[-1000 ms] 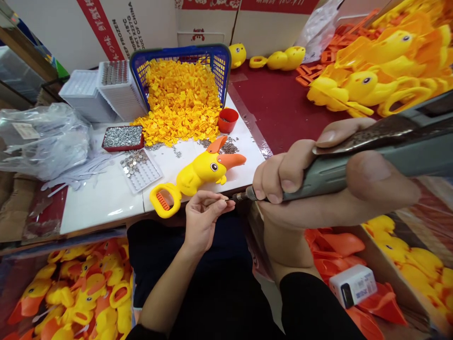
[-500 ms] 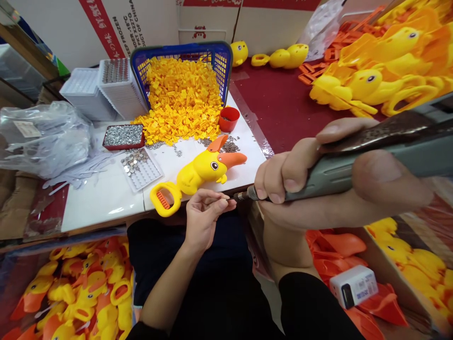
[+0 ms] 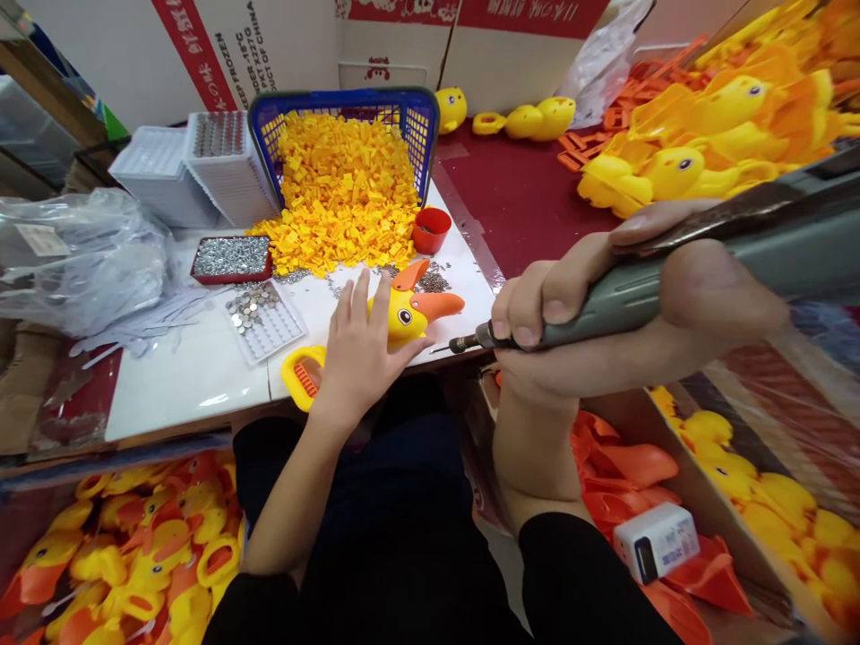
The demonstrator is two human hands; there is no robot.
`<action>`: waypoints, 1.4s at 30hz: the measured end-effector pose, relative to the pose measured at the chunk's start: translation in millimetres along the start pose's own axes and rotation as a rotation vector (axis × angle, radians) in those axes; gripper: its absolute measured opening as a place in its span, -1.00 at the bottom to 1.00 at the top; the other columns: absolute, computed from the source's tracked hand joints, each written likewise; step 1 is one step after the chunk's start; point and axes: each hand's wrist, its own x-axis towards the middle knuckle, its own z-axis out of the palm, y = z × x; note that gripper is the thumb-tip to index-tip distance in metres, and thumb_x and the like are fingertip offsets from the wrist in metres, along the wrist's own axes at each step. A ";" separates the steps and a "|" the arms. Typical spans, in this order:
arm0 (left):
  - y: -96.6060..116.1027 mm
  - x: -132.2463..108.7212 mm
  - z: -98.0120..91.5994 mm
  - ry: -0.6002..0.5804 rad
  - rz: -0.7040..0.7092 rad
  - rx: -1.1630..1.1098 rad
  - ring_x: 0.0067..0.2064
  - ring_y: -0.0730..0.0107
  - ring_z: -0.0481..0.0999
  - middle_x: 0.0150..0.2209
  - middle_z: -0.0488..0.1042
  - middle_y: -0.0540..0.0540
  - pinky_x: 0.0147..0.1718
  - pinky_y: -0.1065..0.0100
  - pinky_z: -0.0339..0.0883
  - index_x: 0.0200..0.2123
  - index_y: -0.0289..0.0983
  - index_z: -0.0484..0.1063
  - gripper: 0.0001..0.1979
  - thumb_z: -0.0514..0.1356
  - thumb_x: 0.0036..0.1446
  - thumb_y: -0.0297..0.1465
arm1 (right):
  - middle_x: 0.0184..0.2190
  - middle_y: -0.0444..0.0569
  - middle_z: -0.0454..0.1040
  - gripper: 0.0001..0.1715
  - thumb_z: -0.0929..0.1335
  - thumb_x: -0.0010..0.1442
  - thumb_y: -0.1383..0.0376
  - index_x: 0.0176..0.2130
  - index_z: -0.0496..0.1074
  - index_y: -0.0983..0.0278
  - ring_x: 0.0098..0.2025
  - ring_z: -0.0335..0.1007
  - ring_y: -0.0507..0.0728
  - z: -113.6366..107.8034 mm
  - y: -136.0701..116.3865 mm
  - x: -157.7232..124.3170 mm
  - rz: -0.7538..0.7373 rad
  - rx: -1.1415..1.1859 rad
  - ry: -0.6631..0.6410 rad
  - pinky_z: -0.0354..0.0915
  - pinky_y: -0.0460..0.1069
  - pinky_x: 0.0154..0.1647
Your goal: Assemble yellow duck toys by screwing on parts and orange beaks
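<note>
My left hand (image 3: 359, 349) is spread over the body of a yellow duck toy (image 3: 415, 330) at the table's front edge. Whether the palm presses on the toy, I cannot tell. The toy's orange beak stands apart and points right; its ring handle sticks out left of my wrist. My right hand (image 3: 537, 305) is wrapped round a grey-green electric screwdriver (image 3: 614, 315). Its thin bit points left, just right of my left thumb, below the beak. No screw can be made out on the tip.
Behind the toy, a blue basket (image 3: 430, 148) spills small yellow parts. Near it are a red cup (image 3: 431, 231), loose screws (image 3: 434, 279), a red tray of metal bits (image 3: 232, 258) and a white tray of discs (image 3: 275, 331). Duck toys (image 3: 154, 546) fill the lower left; orange parts (image 3: 624, 461) lie lower right.
My left hand has left the screwdriver's tip, moved left and up, and opened over the duck toy. The right hand keeps its hold on the screwdriver, whose bit now shows bare.
</note>
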 end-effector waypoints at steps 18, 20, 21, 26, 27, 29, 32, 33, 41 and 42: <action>9.9 -14.1 21.0 0.120 -0.024 -0.018 0.07 -0.09 0.60 0.15 0.60 -0.29 0.04 0.06 0.36 0.17 -0.24 0.55 -0.38 0.29 0.23 0.06 | -0.63 -0.22 0.16 -0.33 0.45 0.04 -0.37 -0.32 0.32 0.10 -0.66 0.17 0.04 17.8 63.9 30.0 0.138 -0.163 0.050 0.20 0.01 -0.67; 10.4 -14.3 21.3 0.112 -0.032 -0.025 0.08 -0.10 0.60 0.16 0.60 -0.29 0.04 0.05 0.36 0.17 -0.23 0.55 -0.38 0.29 0.23 0.07 | -0.64 -0.22 0.15 -0.32 0.39 0.08 -0.40 -0.33 0.32 0.10 -0.66 0.17 0.04 20.3 65.3 29.3 0.081 -0.206 0.107 0.17 0.01 -0.67; 10.6 -14.4 21.5 0.108 -0.038 -0.030 0.08 -0.10 0.60 0.17 0.59 -0.29 0.05 0.05 0.35 0.17 -0.23 0.55 -0.38 0.29 0.23 0.06 | -0.65 -0.22 0.13 -0.33 0.36 0.13 -0.40 -0.34 0.32 0.10 -0.67 0.14 0.04 21.4 65.8 28.6 0.043 -0.224 0.124 0.14 0.01 -0.67; 9.6 -14.7 23.4 0.109 -0.054 -0.063 0.08 -0.11 0.60 0.17 0.59 -0.29 0.05 0.04 0.35 0.16 -0.22 0.55 -0.40 0.31 0.22 0.04 | -0.68 -0.26 0.05 -0.45 0.36 0.21 -0.29 -0.36 0.29 0.09 -0.72 -0.08 0.02 26.5 67.8 23.5 -0.043 -0.258 0.118 0.04 0.03 -0.66; 9.1 -14.9 23.8 0.105 -0.058 -0.065 0.09 -0.12 0.59 0.17 0.59 -0.30 0.06 0.03 0.35 0.16 -0.22 0.55 -0.40 0.31 0.22 0.04 | -0.68 -0.26 0.04 -0.47 0.38 0.20 -0.27 -0.37 0.28 0.08 -0.72 -0.09 0.02 27.7 68.1 22.3 -0.041 -0.261 0.106 0.04 0.04 -0.66; 8.4 -15.4 24.6 0.102 -0.058 -0.064 0.09 -0.12 0.59 0.18 0.58 -0.28 0.06 0.02 0.35 0.18 -0.20 0.54 -0.41 0.31 0.22 0.03 | -0.68 -0.27 0.05 -0.52 0.42 0.17 -0.20 -0.37 0.28 0.06 -0.71 -0.08 0.03 30.4 68.7 19.9 -0.020 -0.245 0.073 0.07 0.05 -0.65; 8.3 -16.2 25.0 0.116 -0.042 -0.047 0.08 -0.10 0.59 0.19 0.58 -0.27 0.06 0.03 0.35 0.20 -0.20 0.52 -0.41 0.30 0.24 0.01 | -0.70 -0.28 0.06 -0.54 0.45 0.11 -0.18 -0.37 0.31 0.06 -0.72 -0.06 0.03 33.7 70.1 16.7 0.026 -0.232 0.040 0.11 0.06 -0.65; 8.5 -16.4 25.0 0.121 -0.041 -0.043 0.08 -0.10 0.59 0.19 0.58 -0.27 0.05 0.03 0.36 0.20 -0.21 0.52 -0.42 0.30 0.24 0.01 | -0.70 -0.28 0.06 -0.54 0.45 0.11 -0.18 -0.36 0.32 0.07 -0.71 -0.04 0.04 34.2 70.8 16.0 0.044 -0.239 0.028 0.13 0.06 -0.65; 8.8 -17.0 27.7 0.106 -0.069 -0.051 0.10 -0.10 0.57 0.20 0.57 -0.30 0.07 0.03 0.35 0.20 -0.21 0.51 -0.40 0.32 0.21 0.01 | -0.67 -0.32 0.03 -0.52 0.43 0.14 -0.20 -0.28 0.30 0.09 -0.72 -0.01 0.02 27.8 75.3 18.2 0.049 -0.216 -0.150 0.11 0.02 -0.66; 8.5 -16.7 27.8 0.112 -0.067 -0.044 0.09 -0.09 0.58 0.19 0.58 -0.30 0.07 0.04 0.35 0.21 -0.22 0.50 -0.37 0.32 0.21 0.03 | -0.68 -0.32 0.05 -0.54 0.44 0.14 -0.16 -0.29 0.29 0.09 -0.73 -0.01 0.02 27.7 74.8 18.5 0.036 -0.206 -0.140 0.09 0.01 -0.67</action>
